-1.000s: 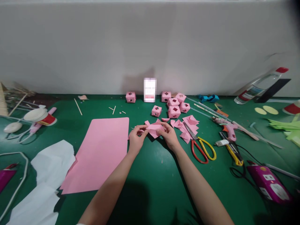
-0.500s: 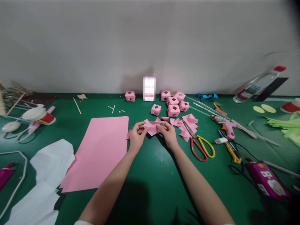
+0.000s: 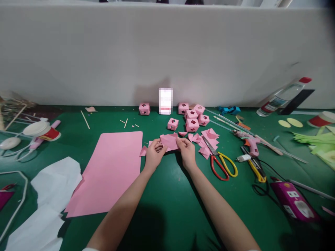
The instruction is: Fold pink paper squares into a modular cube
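Observation:
A small folded piece of pink paper [image 3: 169, 142] is held up between both hands above the green table. My left hand [image 3: 155, 155] pinches its left end, and my right hand [image 3: 187, 152] pinches its right end between thumb and fingers. Several pink paper cubes with diamond-shaped cutouts, such as this cube [image 3: 192, 124], stand just beyond the hands. Pink paper scraps [image 3: 210, 137] lie right of my right hand, partly under scissors [image 3: 221, 162] with one red and one yellow handle. A stack of pink paper sheets [image 3: 112, 170] lies left of my left hand.
A bright, blurred phone-like screen [image 3: 165, 101] leans on the white partition [image 3: 104, 52]. On the right are a pink glue gun [image 3: 251, 142], a cutter knife [image 3: 258, 169], a purple power strip [image 3: 294, 200] and a tilted bottle [image 3: 282, 97]. White torn paper [image 3: 57, 181] and a lidded cup [image 3: 42, 130] lie left.
The pink paper between my hands has changed from an opened, creased shape to a flatter, more rectangular one. The view has shifted slightly, showing the partition's top edge.

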The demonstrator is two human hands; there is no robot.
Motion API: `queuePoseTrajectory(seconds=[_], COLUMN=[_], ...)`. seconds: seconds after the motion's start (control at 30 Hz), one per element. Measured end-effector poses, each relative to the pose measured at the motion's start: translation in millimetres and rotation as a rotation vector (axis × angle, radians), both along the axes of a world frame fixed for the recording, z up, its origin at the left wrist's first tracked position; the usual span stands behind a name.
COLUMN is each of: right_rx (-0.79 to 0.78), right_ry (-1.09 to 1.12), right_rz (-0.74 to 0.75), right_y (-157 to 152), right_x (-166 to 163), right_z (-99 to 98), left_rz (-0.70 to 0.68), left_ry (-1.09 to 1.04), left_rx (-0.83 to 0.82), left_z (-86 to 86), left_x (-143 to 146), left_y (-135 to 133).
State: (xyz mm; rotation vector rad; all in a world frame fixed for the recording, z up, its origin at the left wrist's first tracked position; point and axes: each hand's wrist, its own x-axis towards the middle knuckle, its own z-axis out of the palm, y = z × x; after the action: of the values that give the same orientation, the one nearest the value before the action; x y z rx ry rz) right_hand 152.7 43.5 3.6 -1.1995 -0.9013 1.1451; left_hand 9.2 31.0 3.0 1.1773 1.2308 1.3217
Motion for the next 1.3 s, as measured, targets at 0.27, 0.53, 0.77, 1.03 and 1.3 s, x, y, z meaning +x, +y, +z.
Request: queuePoseTrajectory(seconds=[0.27, 0.53, 0.77, 1.03, 1.3], right_rx=[0.051, 0.103, 0.126, 0.080, 0.126], right_ry=[-0.110, -0.298, -0.280, -0.175, -0.179], right_rz=[-0.047, -0.077, -0.030, 0.029, 0.067], right_y=[-2, -6, -8, -7, -1], right_x=[-6, -11, -12, -12, -3], right_z=[-4.9, -8.6, -9.7, -5.3, 1.0], left_rz=[0.099, 0.188, 0.180, 0.154, 0.192], left_ry=[-0.039, -0.001, -0.012, 0.026, -0.056], left_rx=[0.003, -0.026, -0.045, 0.000, 0.012], left_z=[-1.6, -1.3, 3.4, 0.9, -2.6], left_x=[1, 4, 6, 6, 2], left_y=[0, -2, -2, -2, 1])
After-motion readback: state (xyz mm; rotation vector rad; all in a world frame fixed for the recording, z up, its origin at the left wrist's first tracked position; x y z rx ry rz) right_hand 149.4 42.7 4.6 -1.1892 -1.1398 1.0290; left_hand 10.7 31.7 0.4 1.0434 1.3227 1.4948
